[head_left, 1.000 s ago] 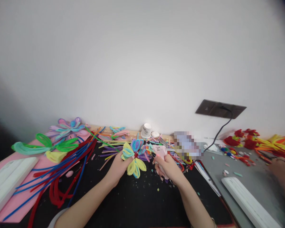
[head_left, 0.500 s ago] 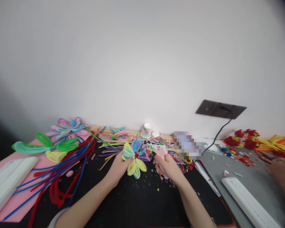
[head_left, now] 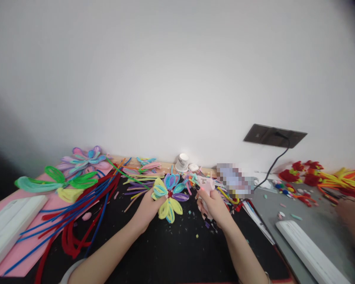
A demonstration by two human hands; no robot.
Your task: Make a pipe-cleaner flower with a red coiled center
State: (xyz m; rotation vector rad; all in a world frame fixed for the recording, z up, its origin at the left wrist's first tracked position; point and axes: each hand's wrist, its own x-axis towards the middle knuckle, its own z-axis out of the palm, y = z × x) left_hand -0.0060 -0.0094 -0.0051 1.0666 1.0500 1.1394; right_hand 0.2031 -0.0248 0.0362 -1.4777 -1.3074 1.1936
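Observation:
A pipe-cleaner flower (head_left: 174, 208) with yellow, blue and purple petals and a small red centre is pinched at its left side between the fingers of my left hand (head_left: 149, 209). Just to its right, my right hand (head_left: 212, 206) is wrapped round a pale pink hot glue gun (head_left: 206, 184). The glue gun's front end points left and stays a short way from the petals. Most of its handle is hidden by my fingers. Behind both hands lie loose pipe cleaners (head_left: 139, 185) in several colours.
Blue pipe cleaners (head_left: 73, 209) and finished flowers (head_left: 88, 159) lie on the left. A paper cup (head_left: 182, 162) stands by the wall. A black cord (head_left: 273, 163) hangs from the wall socket (head_left: 264, 135). Another person's hand (head_left: 350, 215) is at the far right, near a white case (head_left: 310, 252).
My right hand has drawn the glue gun slightly to the right, away from the flower, uncovering more of its blue and purple petals. My left hand stays in place.

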